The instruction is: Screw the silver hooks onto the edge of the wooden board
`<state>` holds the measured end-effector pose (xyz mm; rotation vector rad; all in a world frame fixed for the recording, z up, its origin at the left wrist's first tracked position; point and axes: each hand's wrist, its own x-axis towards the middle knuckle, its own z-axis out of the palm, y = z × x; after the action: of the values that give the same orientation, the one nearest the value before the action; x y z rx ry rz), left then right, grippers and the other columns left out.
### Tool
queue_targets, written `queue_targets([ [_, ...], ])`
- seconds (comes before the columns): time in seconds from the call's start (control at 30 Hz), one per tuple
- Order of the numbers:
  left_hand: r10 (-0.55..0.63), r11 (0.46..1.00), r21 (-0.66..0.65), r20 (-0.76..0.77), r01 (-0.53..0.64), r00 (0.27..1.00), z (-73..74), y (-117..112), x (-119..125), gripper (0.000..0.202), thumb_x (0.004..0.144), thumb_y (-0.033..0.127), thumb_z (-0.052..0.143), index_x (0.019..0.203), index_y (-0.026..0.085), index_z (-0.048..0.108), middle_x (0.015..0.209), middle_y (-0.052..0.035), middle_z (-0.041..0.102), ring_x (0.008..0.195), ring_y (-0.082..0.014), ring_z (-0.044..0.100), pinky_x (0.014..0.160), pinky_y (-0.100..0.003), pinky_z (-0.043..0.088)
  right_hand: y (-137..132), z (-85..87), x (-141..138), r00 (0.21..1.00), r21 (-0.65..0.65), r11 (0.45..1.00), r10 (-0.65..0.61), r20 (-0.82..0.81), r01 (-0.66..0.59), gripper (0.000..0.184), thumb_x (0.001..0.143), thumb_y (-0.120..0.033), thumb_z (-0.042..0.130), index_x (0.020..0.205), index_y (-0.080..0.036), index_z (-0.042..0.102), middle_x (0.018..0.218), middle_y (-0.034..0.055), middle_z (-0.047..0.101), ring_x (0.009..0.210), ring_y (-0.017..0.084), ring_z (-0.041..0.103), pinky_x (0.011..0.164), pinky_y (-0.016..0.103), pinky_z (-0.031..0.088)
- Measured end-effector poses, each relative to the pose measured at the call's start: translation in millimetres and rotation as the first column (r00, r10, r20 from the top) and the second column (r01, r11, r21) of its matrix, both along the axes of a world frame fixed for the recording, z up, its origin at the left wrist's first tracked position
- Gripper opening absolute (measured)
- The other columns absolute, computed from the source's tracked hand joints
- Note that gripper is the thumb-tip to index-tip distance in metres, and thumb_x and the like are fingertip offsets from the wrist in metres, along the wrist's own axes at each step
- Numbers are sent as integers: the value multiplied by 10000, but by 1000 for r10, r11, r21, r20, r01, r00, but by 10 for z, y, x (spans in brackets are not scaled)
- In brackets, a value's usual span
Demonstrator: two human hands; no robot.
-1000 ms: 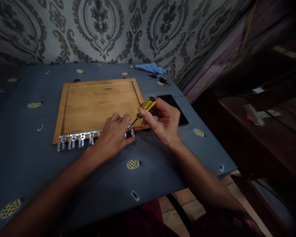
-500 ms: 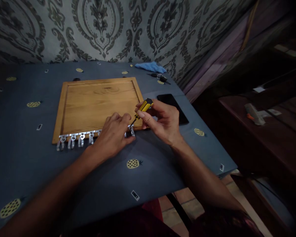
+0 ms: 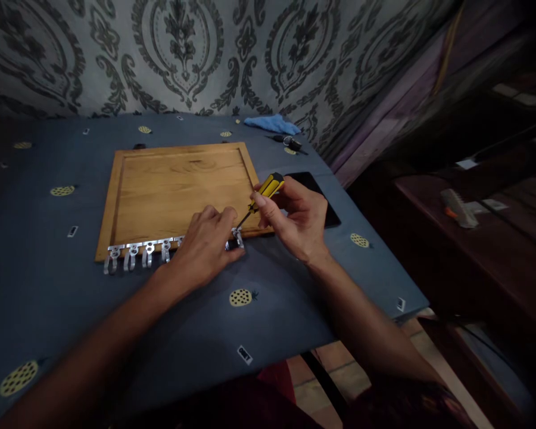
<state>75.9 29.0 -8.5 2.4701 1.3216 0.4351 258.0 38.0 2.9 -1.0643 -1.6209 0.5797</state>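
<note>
A framed wooden board (image 3: 178, 185) lies flat with a silver metal hook rail (image 3: 149, 246) along its near edge; several hooks stick out over that edge. My left hand (image 3: 208, 244) grips the rail near its right end, fingers on top and thumb below, hiding part of it. Between the thumb and fingers of my right hand (image 3: 299, 217) is a yellow and black screwdriver (image 3: 268, 187). It is tilted, its tip down at the rightmost hook. Whether a screw sits under the tip is too small to tell.
A black phone or tablet (image 3: 330, 208) lies right of the board, partly behind my right hand. At the back right are a blue cloth (image 3: 272, 124) and keys on a ring (image 3: 289, 142). The table's right edge (image 3: 379, 244) drops off beside my right arm.
The screwdriver's handle has shifted slightly up and right with my right hand, its tip staying at the rightmost hook. My left hand has barely moved.
</note>
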Motion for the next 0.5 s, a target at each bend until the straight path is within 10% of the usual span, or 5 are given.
queue_targets([
  [0.5, 2, 1000, 24, 35, -3, 999, -26, -23, -13, 382, 805, 268, 783, 1052, 216, 495, 1032, -53, 667, 1027, -284, 557, 855, -412, 463, -19, 35, -18, 995, 11, 999, -44, 86, 43, 268, 878, -441, 726, 799, -202, 632, 680, -23, 551, 562, 104, 520, 508, 251, 439],
])
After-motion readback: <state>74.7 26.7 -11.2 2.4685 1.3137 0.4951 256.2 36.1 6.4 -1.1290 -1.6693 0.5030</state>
